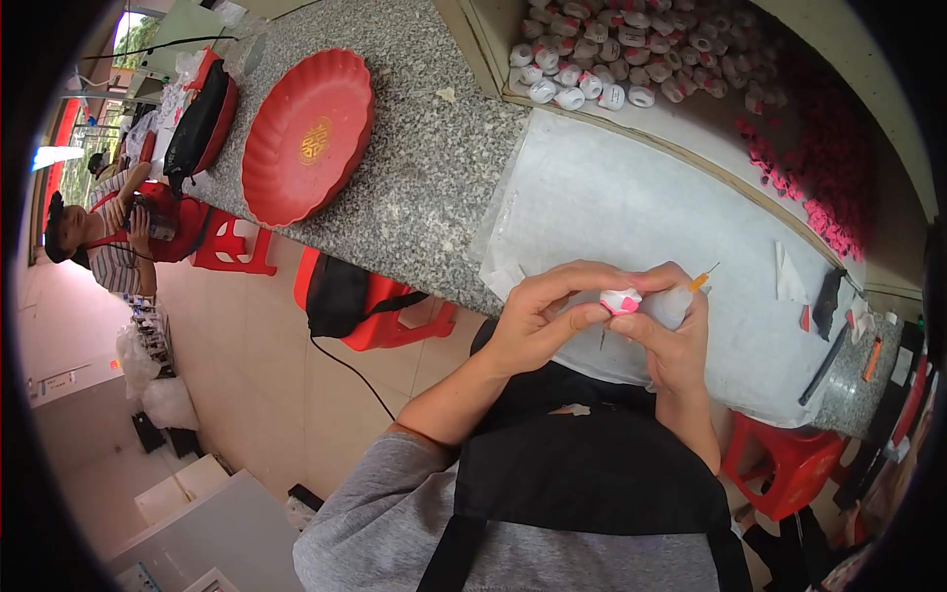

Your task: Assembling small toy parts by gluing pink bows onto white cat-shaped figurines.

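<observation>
In front of my chest, my left hand [533,316] pinches a small rounded white-and-pink piece [620,301] between finger and thumb. The fingertips of my right hand [673,343] meet it from the other side. Tucked in that same right hand is a translucent squeeze bottle [671,308]; its orange needle tip [698,282] points up and to the right. Both hands are above a pale sheet [612,197] on the worktop. Fingers cover part of the small piece and most of the bottle.
Beyond the sheet, a partitioned tray [681,148] holds many white-and-pink pieces [612,96] and a heap of pink bits [838,212]. A red scalloped dish [286,138] lies on the granite counter [424,148]. Red stools [395,321] stand below. Another person [109,232] is at far left.
</observation>
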Available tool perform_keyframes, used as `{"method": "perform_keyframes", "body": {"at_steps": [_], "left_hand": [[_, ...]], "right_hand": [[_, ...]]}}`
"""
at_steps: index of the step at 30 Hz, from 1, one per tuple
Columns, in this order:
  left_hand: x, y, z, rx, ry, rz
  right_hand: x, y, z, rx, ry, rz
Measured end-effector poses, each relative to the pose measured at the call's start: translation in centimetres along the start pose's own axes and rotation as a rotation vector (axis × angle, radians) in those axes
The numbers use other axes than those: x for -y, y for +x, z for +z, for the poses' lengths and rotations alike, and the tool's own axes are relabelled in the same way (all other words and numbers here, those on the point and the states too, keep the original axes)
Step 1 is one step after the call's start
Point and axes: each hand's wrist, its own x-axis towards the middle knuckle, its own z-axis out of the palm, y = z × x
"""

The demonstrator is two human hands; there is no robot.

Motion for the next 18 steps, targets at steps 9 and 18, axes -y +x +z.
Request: {"method": "perform_keyframes", "body": {"at_steps": [9,18], "left_hand": [[0.0,-0.3,0.5,-0.065,-0.113,-0.086],[0.0,0.0,1.1,-0.116,-0.097,-0.094]], "right_hand": [[0.5,0.1,0.2,0.018,0.019,0.044],[0.5,0.2,0.0,-0.013,0.067,0.062]]}}
